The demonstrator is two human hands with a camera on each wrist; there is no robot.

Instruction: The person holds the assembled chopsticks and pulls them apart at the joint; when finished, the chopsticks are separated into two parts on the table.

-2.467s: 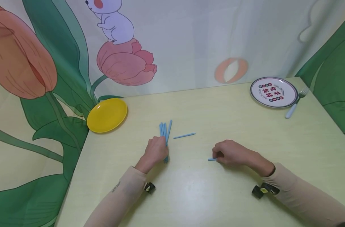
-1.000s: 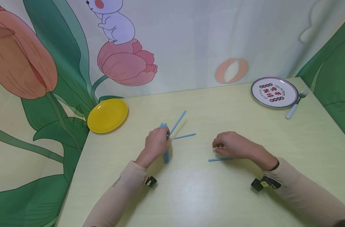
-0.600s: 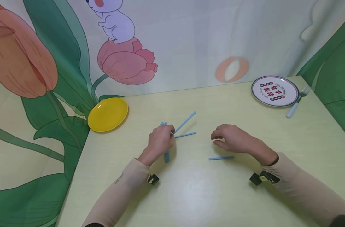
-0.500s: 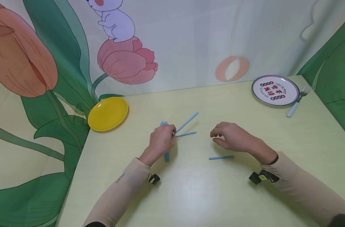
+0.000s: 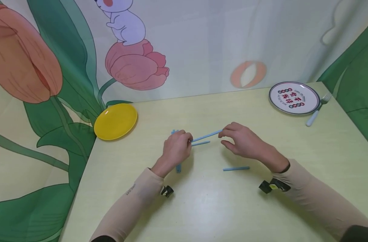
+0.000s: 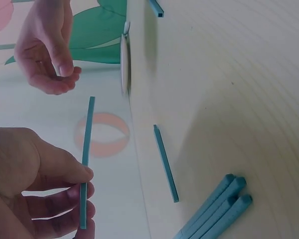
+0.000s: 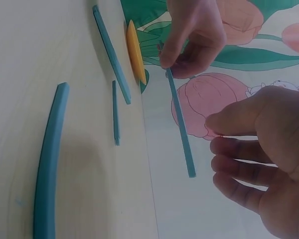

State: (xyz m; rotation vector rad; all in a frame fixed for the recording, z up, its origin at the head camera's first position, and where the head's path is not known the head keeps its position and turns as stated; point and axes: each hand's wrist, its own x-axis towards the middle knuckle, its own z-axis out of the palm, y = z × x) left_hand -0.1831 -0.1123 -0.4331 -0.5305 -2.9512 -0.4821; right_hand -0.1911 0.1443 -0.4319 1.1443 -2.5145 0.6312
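Note:
My left hand (image 5: 177,146) pinches a thin blue stick (image 5: 206,135) between thumb and fingers, raised above the table and slanting to the right. Near its far end is my right hand (image 5: 244,141), thumb and fingers apart; the right wrist view shows a gap between those fingers and the held stick (image 7: 181,124). Beneath the left hand lies a bundle of several blue sticks (image 6: 219,209), partly hidden by that hand in the head view. A single blue stick (image 5: 201,143) lies just right of the bundle. Another blue stick (image 5: 236,168) lies on the table below the right hand.
At the table's back left sits a yellow plate (image 5: 115,121). A white plate with red characters (image 5: 294,109) stands at the back right, a fork (image 5: 314,116) beside it. A printed curtain (image 5: 199,50) hangs behind the table (image 5: 202,208).
My right hand has let go of the blue stick now lying below it and moved up and left. My left hand has lifted one stick off the bundle and swung it rightward toward the right hand.

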